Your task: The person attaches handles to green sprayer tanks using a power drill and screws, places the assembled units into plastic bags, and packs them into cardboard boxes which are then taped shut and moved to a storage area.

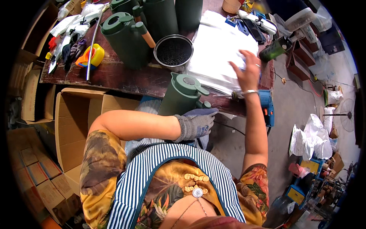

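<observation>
A dark green jug with a lid and spout stands in my lap area against the table edge. My left hand, in a grey work glove, wraps around its lower side and grips it. My bare right hand, with a ring and a bracelet, rests with fingers spread on a stack of white plastic bags on the brown table. It is touching the top bag; nothing is closed in it.
Several more green jugs and a round metal sieve-like cup stand on the table. Gloves, a yellow tape dispenser and a metal rod lie at left. An open cardboard box sits at my left, a blue power drill at the table's right edge.
</observation>
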{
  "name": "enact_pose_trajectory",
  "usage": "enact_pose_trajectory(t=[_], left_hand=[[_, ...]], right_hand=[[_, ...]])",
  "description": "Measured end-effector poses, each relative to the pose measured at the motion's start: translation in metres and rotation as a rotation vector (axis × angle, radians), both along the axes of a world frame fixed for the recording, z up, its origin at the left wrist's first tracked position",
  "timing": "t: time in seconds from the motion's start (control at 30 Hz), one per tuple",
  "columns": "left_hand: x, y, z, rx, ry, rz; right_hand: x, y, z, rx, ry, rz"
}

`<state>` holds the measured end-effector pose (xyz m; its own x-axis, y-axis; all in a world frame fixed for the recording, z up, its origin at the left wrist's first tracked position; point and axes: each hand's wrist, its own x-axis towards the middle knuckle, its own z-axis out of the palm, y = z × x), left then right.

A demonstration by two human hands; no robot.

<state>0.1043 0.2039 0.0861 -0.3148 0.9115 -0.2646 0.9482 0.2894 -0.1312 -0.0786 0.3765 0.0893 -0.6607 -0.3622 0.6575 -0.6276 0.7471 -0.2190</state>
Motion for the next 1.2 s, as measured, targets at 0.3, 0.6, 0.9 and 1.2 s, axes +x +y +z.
enact_pose_trajectory(t=[0.3,0.6,0.9,1.2], left_hand=[[-0.014,-0.036,0.034,0.432,-0.22,-0.024],[-0.158,-0.114,0.07,0.666,-0.622,0.919],[-0.261,-0.052,-0.012,1.092,-0.69,0.837],[-0.262,-0.049,-0.031,1.242,-1.511,1.016]], right_hand=[[-0.037,-0.041,-0.024,0.202,-0.185,-0.062],[-0.048,-0.001,-0.035,-0.985,-1.153,0.185],[-0.066,0.001,-0.041,-1.2,-1.259,0.19],[-0.056,-0.033,-0.031,-0.443,-0.656,0.064]])
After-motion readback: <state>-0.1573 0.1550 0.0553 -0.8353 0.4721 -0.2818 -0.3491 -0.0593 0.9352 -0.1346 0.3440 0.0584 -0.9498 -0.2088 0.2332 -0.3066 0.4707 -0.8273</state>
